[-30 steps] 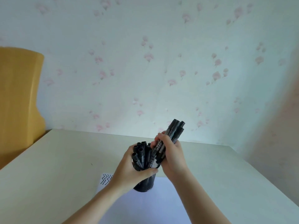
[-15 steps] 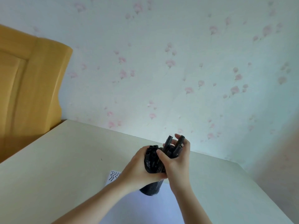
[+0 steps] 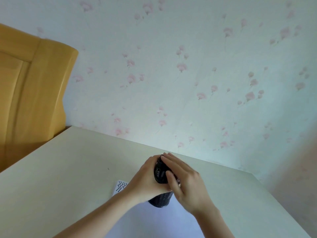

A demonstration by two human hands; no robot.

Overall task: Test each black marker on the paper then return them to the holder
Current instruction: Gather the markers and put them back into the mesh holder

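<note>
Down go the markers [image 3: 160, 172], now sunk in the holder [image 3: 160, 200] on the paper [image 3: 154, 222]. Left hand [image 3: 145, 179] grips the holder's top; right hand [image 3: 184, 182], fingers straight, presses the caps. Looks like the return is nearly finished.

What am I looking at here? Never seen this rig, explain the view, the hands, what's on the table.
No robot: a person wears a head camera that looks forward and down, so the single view shows their own two arms. The left hand grips the black mesh holder, which stands on white paper on a pale table. The right hand lies with straight fingers over the black markers in the holder. Zigzag test strokes show on the paper's corner. Behind is flowered wallpaper.
</note>
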